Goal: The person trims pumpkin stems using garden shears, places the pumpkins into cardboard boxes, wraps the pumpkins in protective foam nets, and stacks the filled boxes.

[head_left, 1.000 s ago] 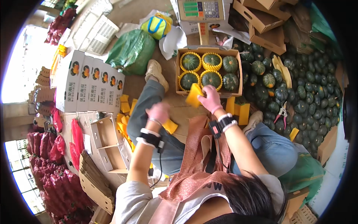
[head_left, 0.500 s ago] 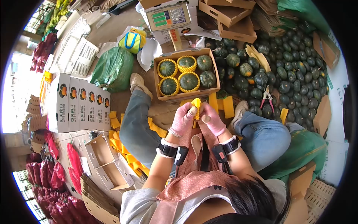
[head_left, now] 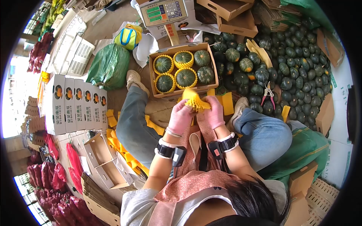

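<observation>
Between my two hands a yellow foam net is stretched partly open. My left hand is closed on its left side, and my right hand grips its right side. Just beyond them stands an open cardboard box with green pumpkins inside. Four pumpkins on its left and middle, such as this netted pumpkin, wear yellow foam nets. On the right side of the box two bare pumpkins have no net.
A scale stands behind the box. Loose pumpkins pile up at the right, with pink-handled shears on them. White printed cartons and an empty divided box are at left; yellow nets lie beside my leg.
My hands have come together from apart, and both now hold the yellow net. It has been spread wider than half a second ago. The view has shifted.
</observation>
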Demonstrator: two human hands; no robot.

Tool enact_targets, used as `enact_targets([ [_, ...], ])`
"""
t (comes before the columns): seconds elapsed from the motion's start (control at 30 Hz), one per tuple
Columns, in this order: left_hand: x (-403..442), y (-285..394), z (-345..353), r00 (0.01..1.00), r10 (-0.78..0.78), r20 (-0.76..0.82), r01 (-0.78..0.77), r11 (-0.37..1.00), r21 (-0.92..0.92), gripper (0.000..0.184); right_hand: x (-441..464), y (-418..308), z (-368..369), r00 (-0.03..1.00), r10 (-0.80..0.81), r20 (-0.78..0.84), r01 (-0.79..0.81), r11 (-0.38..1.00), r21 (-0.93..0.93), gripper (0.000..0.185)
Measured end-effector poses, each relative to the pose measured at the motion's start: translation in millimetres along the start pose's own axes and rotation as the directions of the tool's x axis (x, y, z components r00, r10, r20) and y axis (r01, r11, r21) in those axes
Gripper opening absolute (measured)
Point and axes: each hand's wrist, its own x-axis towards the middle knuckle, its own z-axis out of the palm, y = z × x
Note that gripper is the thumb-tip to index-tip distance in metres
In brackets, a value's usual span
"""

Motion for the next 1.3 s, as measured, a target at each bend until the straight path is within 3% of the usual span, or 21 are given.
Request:
enact_targets([
  [0.03,-1.8,1.7,1.2,0.999,-0.019,0.027,0.023,0.988,-0.153,0.014,1.1,9.3,-3.7,0.995,0.095,0.033,-0.097,0.995,0.040,0.016],
  [0.07,-2.9,2.3,0.8,0.998,-0.032,0.057,0.047,0.952,-0.303,0.015,6.8,11.1,-12.0,0.866,0.409,0.289,-0.493,0.796,0.351,0.016],
  [0.1,-5.4,3.6,-3.3,0.992,0.123,0.037,-0.128,0.980,0.152,0.016,9.3,1.9,-28.7,0.947,0.130,0.295,-0.210,0.943,0.258,0.016],
  [0.17,-6.0,12.2,-5.5,0.988,-0.005,0.155,0.039,0.976,-0.215,0.015,16.0,-6.9,-53.0,0.871,-0.369,0.323,0.275,0.913,0.302,0.019],
  [0.2,-5.8,17.5,-4.3,0.972,-0.051,0.229,0.138,0.913,-0.383,0.014,14.5,-5.1,-50.8,0.898,-0.218,0.381,-0.026,0.839,0.543,0.019],
  [0.27,-4.5,21.4,-2.2,0.966,-0.043,0.253,0.090,0.980,-0.178,0.014,8.1,-3.7,-41.1,0.806,0.001,0.592,-0.560,0.326,0.762,0.019],
  [0.3,-2.0,20.4,-2.5,0.962,-0.038,0.272,0.066,0.993,-0.093,0.014,7.5,-5.2,-38.8,0.775,-0.036,0.631,-0.611,0.209,0.763,0.016],
  [0.43,9.4,9.4,12.8,0.930,0.252,0.267,-0.358,0.782,0.511,0.013,-4.7,18.4,-8.1,0.919,0.147,0.366,-0.380,0.585,0.716,0.022],
  [0.57,14.0,6.1,22.9,0.783,0.502,0.368,-0.575,0.355,0.737,0.015,-3.1,-13.2,-15.0,0.896,0.266,0.355,-0.436,0.375,0.818,0.015],
  [0.7,17.8,5.3,12.8,0.889,0.278,0.364,-0.427,0.790,0.439,0.016,0.1,10.0,-18.3,0.952,0.164,0.258,-0.292,0.740,0.606,0.004],
  [0.8,23.9,39.4,-13.5,0.652,-0.449,0.611,0.143,0.864,0.482,0.029,0.6,14.7,-27.3,0.943,0.114,0.313,-0.295,0.724,0.623,0.004],
  [0.83,25.1,55.4,-14.7,0.574,-0.577,0.582,0.243,0.798,0.552,0.034,0.5,14.4,-30.6,0.903,0.016,0.430,-0.407,0.359,0.840,0.007],
  [0.9,36.1,54.3,-27.4,0.733,-0.477,0.485,0.270,0.859,0.436,0.028,-9.7,2.7,-38.1,0.862,0.058,0.504,-0.439,0.583,0.684,0.012],
  [1.0,59.8,63.0,-18.9,0.887,-0.332,0.321,0.365,0.930,-0.047,0.027,-29.8,4.1,-18.5,0.757,-0.079,0.648,-0.556,0.444,0.703,0.022],
  [1.03,63.5,65.6,-4.2,0.885,-0.344,0.314,0.380,0.923,-0.061,0.029,-20.9,12.5,-22.3,0.829,-0.128,0.544,-0.218,0.822,0.526,0.023],
  [1.1,84.1,60.8,0.9,0.882,-0.405,0.242,0.420,0.907,-0.014,0.038,24.1,1.2,-35.9,0.892,0.048,0.449,-0.397,0.555,0.731,0.024],
  [1.13,99.5,73.7,8.8,0.756,-0.455,0.471,0.584,0.793,-0.171,0.040,53.1,-6.5,-39.8,0.754,0.241,0.612,-0.532,-0.324,0.783,0.025],
  [1.17,122.8,84.7,9.2,0.779,-0.388,0.492,0.243,0.911,0.333,0.038,73.0,6.7,-35.3,0.811,0.291,0.508,-0.464,-0.209,0.861,0.025],
  [1.2,155.2,89.4,10.8,0.796,-0.420,0.436,0.052,0.765,0.642,0.035,93.9,19.4,-28.2,0.810,0.369,0.457,-0.451,-0.107,0.886,0.024],
  [1.27,220.9,89.6,16.5,0.832,-0.522,0.188,-0.041,0.279,0.959,0.030,133.1,39.6,-12.5,0.733,0.556,0.392,-0.514,0.076,0.854,0.021],
  [1.3,248.5,87.4,17.5,0.877,-0.428,0.221,-0.119,0.250,0.961,0.030,146.4,42.8,-5.0,0.687,0.693,0.217,-0.635,0.428,0.643,0.021],
])
